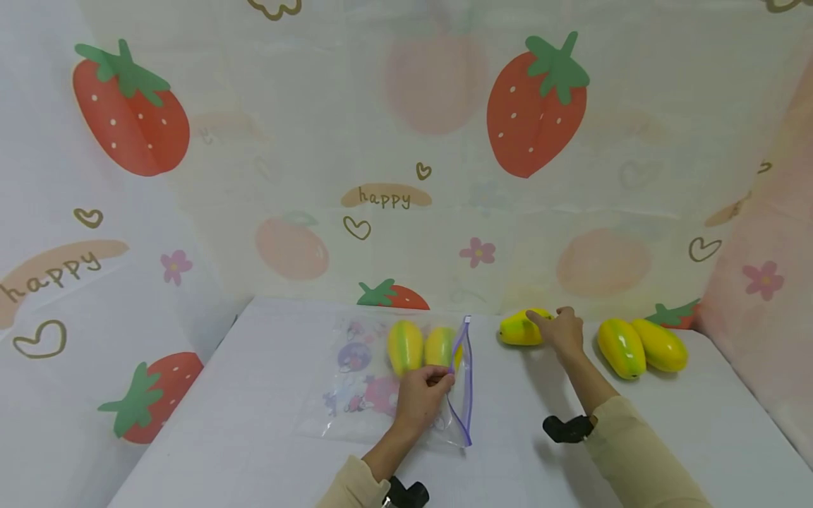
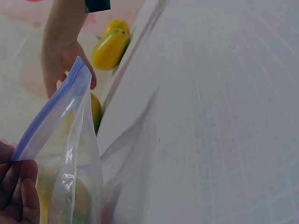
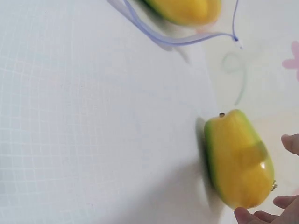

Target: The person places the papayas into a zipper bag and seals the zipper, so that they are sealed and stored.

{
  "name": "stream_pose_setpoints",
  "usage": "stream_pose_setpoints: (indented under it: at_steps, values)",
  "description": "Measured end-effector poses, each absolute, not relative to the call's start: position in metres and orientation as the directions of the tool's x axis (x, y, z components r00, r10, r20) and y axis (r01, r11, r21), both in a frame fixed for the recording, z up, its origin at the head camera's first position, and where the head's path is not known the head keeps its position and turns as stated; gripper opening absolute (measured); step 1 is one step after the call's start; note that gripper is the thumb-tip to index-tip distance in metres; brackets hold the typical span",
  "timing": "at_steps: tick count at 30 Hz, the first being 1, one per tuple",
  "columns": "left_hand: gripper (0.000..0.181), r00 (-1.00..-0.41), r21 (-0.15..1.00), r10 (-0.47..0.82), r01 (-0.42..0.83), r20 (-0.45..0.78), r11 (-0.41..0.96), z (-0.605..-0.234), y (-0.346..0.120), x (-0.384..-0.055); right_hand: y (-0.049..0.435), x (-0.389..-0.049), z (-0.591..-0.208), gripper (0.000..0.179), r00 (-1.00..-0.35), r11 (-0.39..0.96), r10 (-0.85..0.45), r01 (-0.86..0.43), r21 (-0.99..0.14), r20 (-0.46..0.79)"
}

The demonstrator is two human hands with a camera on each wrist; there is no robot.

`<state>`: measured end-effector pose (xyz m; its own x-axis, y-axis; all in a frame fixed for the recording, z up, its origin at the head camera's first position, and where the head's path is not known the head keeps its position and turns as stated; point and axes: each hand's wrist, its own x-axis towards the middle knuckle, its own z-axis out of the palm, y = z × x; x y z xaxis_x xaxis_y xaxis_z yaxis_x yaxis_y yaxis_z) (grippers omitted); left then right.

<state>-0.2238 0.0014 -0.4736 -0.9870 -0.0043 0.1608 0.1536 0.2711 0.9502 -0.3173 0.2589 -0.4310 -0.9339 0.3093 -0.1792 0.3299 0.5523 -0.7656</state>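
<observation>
My left hand (image 1: 420, 398) pinches the opening edge of a clear zip bag (image 1: 343, 416) between thumb and fingers. The bag lies on the table with printed cartoon figures and a purple zip strip (image 2: 44, 109). Inside it are two yellow-green papayas (image 1: 404, 346), side by side near the opening. To the right of the bag, my right hand (image 1: 564, 330) reaches over a single papaya (image 1: 519, 329) lying at the back of the table. In the right wrist view, its thumb and fingers are spread at the broad end of that papaya (image 3: 238, 161).
Two more papayas (image 1: 621, 348) lie together on the table at the right, beyond my right forearm. A white cloth covers the table (image 1: 508, 451). Right behind it stands a curtain backdrop (image 1: 432, 155) printed with strawberries and hearts.
</observation>
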Motion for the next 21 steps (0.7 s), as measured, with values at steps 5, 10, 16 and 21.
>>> stream_pose_setpoints:
  at_steps: [5,10,16,21]
  values:
    - [0.017,-0.985,0.949,0.003,0.168,0.174,0.267,-0.474,0.000,-0.224,0.256,-0.319,-0.438,0.089,-0.919,0.532,0.340,0.362,-0.766,-0.199]
    - [0.018,-0.985,0.949,0.008,0.168,0.172,0.266,-0.475,0.001,-0.224,0.253,-0.323,-0.443,0.091,-0.906,0.511,0.366,0.386,-0.768,-0.212]
    - [0.018,-0.986,0.948,0.002,0.159,0.165,0.274,-0.474,0.001,-0.224,0.252,-0.328,-0.446,0.091,-0.896,0.493,0.390,0.398,-0.773,-0.212]
    - [0.017,-0.986,0.947,0.001,0.160,0.166,0.278,-0.475,0.001,-0.225,0.251,-0.328,-0.448,0.090,-0.895,0.483,0.397,0.394,-0.782,-0.205]
